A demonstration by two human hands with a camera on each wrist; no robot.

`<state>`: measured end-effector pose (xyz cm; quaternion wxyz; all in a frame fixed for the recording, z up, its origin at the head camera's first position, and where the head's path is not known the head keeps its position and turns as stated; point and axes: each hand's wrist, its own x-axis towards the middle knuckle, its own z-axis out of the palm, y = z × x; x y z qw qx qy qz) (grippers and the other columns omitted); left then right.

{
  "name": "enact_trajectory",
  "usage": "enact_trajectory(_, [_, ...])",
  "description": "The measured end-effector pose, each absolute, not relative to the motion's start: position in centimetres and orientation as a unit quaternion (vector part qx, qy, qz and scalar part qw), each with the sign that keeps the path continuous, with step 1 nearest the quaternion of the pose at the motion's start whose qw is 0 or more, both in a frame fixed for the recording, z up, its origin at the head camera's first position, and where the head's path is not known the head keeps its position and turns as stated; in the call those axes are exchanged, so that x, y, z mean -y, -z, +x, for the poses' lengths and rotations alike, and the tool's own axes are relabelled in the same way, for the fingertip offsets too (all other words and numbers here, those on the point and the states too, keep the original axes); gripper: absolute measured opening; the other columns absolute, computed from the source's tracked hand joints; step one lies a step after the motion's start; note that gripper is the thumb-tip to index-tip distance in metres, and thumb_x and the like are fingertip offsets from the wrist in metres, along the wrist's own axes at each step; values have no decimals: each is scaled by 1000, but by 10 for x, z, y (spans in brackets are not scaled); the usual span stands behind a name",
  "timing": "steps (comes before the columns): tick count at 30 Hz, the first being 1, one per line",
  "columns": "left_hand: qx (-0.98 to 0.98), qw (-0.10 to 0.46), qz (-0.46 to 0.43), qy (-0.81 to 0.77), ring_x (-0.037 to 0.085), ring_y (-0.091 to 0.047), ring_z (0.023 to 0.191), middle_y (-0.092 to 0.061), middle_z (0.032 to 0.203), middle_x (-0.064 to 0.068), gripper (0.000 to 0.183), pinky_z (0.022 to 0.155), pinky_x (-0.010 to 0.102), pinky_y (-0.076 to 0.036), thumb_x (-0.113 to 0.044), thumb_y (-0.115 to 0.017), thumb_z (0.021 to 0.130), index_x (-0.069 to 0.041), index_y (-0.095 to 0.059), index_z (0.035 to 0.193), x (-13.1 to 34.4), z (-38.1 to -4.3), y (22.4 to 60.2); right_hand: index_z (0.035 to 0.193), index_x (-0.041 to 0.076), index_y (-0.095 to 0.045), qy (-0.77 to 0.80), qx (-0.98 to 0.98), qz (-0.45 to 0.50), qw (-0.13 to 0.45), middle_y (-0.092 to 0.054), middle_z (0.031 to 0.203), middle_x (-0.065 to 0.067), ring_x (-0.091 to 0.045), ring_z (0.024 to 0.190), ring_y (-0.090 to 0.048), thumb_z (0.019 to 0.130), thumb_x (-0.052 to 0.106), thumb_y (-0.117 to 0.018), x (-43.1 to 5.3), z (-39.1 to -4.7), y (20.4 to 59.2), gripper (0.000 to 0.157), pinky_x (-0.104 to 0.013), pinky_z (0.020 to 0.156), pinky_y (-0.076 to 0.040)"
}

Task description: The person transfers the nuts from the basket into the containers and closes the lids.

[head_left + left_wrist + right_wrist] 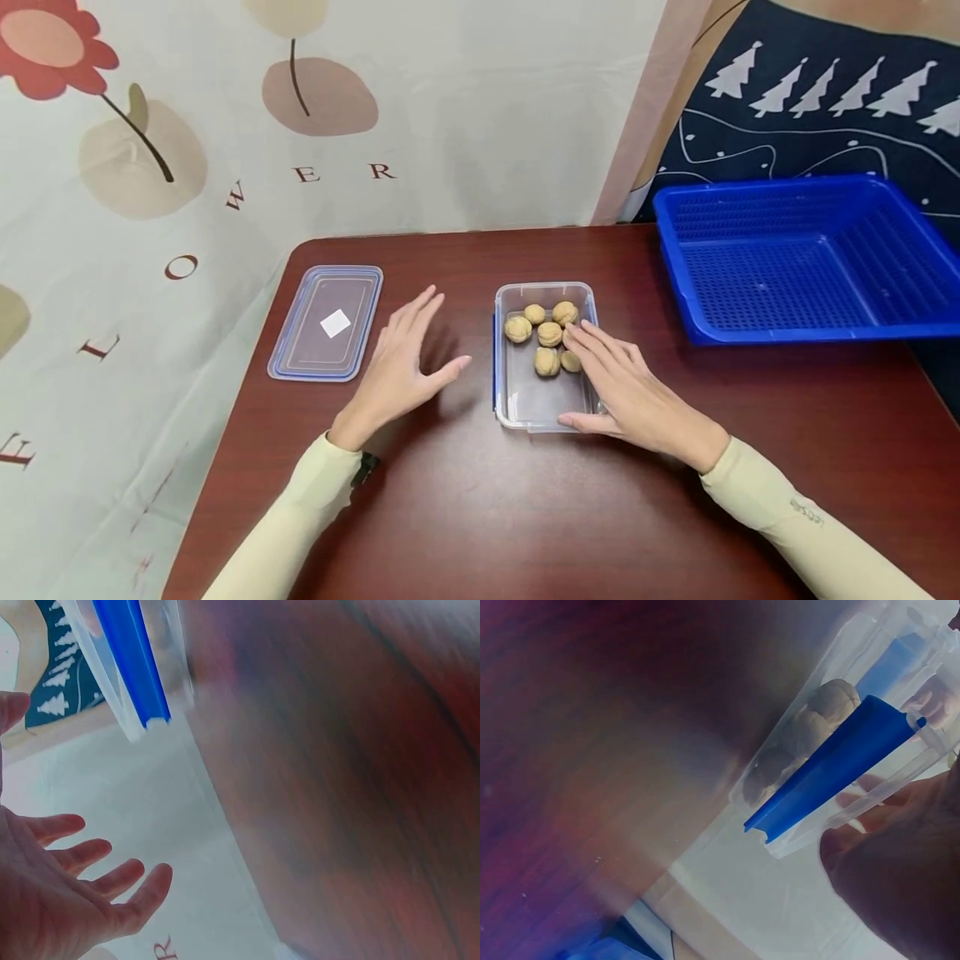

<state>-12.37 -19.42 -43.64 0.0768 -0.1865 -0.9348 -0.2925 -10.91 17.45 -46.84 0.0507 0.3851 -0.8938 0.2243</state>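
A clear plastic food container (532, 408) stands on the table with several walnuts (550, 334) inside, mostly toward its far end. Over its right rim reaches my right hand (630, 396), fingers extended and thumb apart, overlapping a walnut or two in the head view. The right wrist view shows a blue side latch (840, 765) hanging down along the container wall, with the right hand (900, 862) at the rim. My left hand (401, 362) hovers left of the container, fingers spread and holding nothing. Its spread fingers also show in the left wrist view.
Left of the left hand lies a clear lid (318, 342) with a blue seal and a white square label. A blue slotted basket (693, 317) sits at the back right of the brown table (480, 517). Printed cloth (480, 125) hangs behind the table's far edge.
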Motion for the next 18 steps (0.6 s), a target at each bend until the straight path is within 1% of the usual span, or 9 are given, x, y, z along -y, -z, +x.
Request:
enact_trajectory(6, [936, 101, -162, 297, 41, -32, 157, -35, 175, 13, 91, 121, 71, -23, -47, -79, 96, -7, -41, 168, 217, -128, 435, 170, -7, -23, -227, 912, 341, 15, -14, 180, -19, -36, 166, -5, 94, 73, -73, -176, -103, 464, 121, -65, 119, -25])
enact_trajectory(11, [934, 119, -137, 308, 43, -33, 156, -38, 172, 17, 88, 122, 69, -23, -42, -79, 97, -6, -41, 168, 242, -128, 432, 172, -5, -13, -237, 922, 306, -11, -2, 181, -19, -36, 166, -2, 91, 73, -76, -177, -98, 462, 129, -67, 118, -26])
enact_trajectory(14, [935, 119, -111, 314, 44, -31, 157, -38, 171, 19, 87, 122, 71, -21, -41, -79, 98, -7, -40, 168, 258, -128, 430, 172, -6, -10, -240, 925, 292, -21, 0, 181, -21, -37, 166, -3, 92, 72, -76, -176, -95, 461, 130, -67, 118, -27])
enact_trajectory(18, [936, 104, -85, 326, 45, -30, 156, -38, 171, 19, 86, 121, 73, -22, -40, -78, 100, -8, -39, 169, 274, -128, 430, 171, -8, -5, -249, 928, 276, -31, -4, 180, -25, -40, 165, -6, 93, 71, -75, -177, -91, 459, 131, -65, 118, -26])
